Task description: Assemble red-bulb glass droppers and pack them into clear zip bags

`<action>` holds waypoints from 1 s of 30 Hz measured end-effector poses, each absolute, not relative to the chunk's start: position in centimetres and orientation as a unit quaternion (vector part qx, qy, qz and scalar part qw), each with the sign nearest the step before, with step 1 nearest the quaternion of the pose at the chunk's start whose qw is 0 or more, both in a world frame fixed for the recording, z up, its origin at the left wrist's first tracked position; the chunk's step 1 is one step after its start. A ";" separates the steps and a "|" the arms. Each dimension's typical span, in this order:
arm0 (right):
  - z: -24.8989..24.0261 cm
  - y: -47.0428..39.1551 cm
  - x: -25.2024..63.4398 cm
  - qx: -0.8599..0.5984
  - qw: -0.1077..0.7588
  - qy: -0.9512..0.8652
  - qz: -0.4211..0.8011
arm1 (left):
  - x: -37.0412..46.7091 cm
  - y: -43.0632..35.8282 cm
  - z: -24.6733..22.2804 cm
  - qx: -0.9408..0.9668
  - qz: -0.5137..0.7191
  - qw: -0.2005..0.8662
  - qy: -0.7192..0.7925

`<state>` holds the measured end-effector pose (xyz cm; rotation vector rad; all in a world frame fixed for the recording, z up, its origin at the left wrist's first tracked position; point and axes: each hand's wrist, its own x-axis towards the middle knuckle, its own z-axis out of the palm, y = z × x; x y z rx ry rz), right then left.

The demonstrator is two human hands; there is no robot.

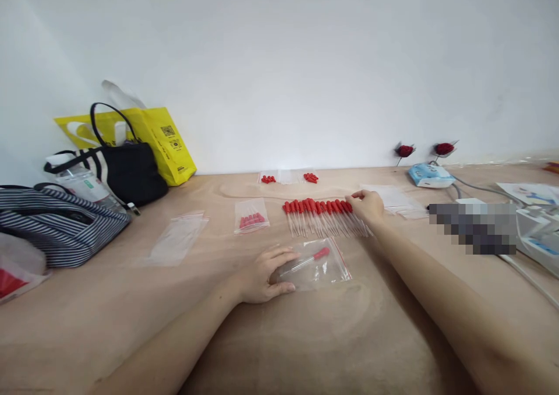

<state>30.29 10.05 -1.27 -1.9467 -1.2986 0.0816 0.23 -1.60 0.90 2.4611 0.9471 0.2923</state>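
Note:
Near the middle of the table lies a clear zip bag [312,270] with one red-topped dropper [321,253] in or on it; I cannot tell which. My left hand [267,274] rests on the bag's left end, thumb and fingers apart. Behind the bag runs a row of clear droppers with red bulbs [317,207]. At the row's right end, my right hand [367,204] has its thumb and fingertips together at the last red bulb; what they hold is too small to make out. Left of the row is a small bag [252,215] with several red bulbs.
Flat clear bags lie at left [179,237] and right [388,198]. Red bulbs on bags [288,176] are near the wall. Striped [82,226], black [135,170] and yellow bags [170,144] stand left. A blue packet [431,175], cables and white device [539,237] are right.

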 end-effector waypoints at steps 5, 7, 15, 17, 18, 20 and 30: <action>0.3 7.7 31.5 -0.644 0.568 -0.506 0.074 | 0.4 -1.5 0.9 0.895 0.096 0.254 0.355; 0.4 6.2 31.9 -0.574 0.638 -0.489 0.157 | 0.4 -1.4 0.9 0.891 0.100 0.260 0.358; -2.3 1.7 30.3 -0.516 0.662 -0.373 0.395 | 0.6 -1.5 1.1 0.892 0.092 0.255 0.361; -2.7 1.4 29.6 -0.513 0.662 -0.360 0.412 | 0.5 -1.5 1.1 0.893 0.092 0.253 0.361; -2.8 1.3 29.3 -0.510 0.665 -0.354 0.415 | 0.5 -1.4 1.1 0.892 0.093 0.253 0.361; -2.9 1.2 28.8 -0.505 0.671 -0.342 0.421 | 0.5 -1.4 1.0 0.891 0.095 0.256 0.363; -2.3 -0.7 27.3 -0.450 0.536 -0.452 0.552 | 0.6 -1.6 1.3 0.878 0.095 0.275 0.380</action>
